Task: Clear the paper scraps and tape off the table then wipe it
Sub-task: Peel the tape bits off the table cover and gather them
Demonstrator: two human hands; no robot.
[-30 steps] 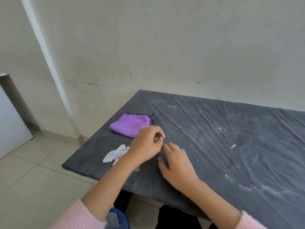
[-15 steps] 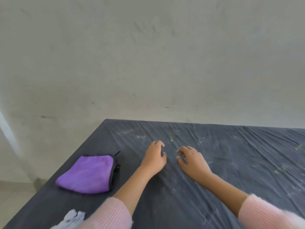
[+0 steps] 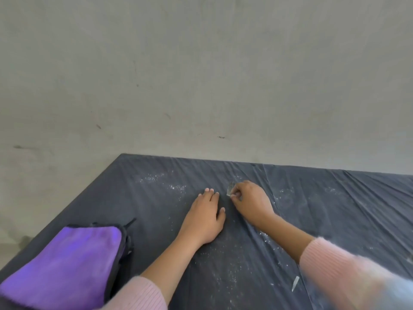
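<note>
Grey plastic sheeting covers the table (image 3: 335, 209), and there's just the one head view to go on. The right hand (image 3: 252, 201) has its thumb and fingertips pinched on a small clear strip of tape (image 3: 229, 188) toward the back of the top, and the strip looks partly lifted. The left hand (image 3: 204, 217) lies flat, fingers straight, pressing the sheet just beside it.

That's the way to do it imo: hold the sheet down close to the tape and peel low and slow. Otherwise the thin plastic will probably lift and wrinkle with it, or even tear.

A thin white paper scrap (image 3: 295, 283) sits near the front by the right sleeve, with white crumbs scattered about. The purple cloth (image 3: 67, 265) lies folded at the front left, close to the left edge, so I'd say wiping hasn't started.

Room-wise, the wall (image 3: 201, 86) runs tight along the far edge and the left edge is open. There's plenty of free surface to the right of both hands.
</note>
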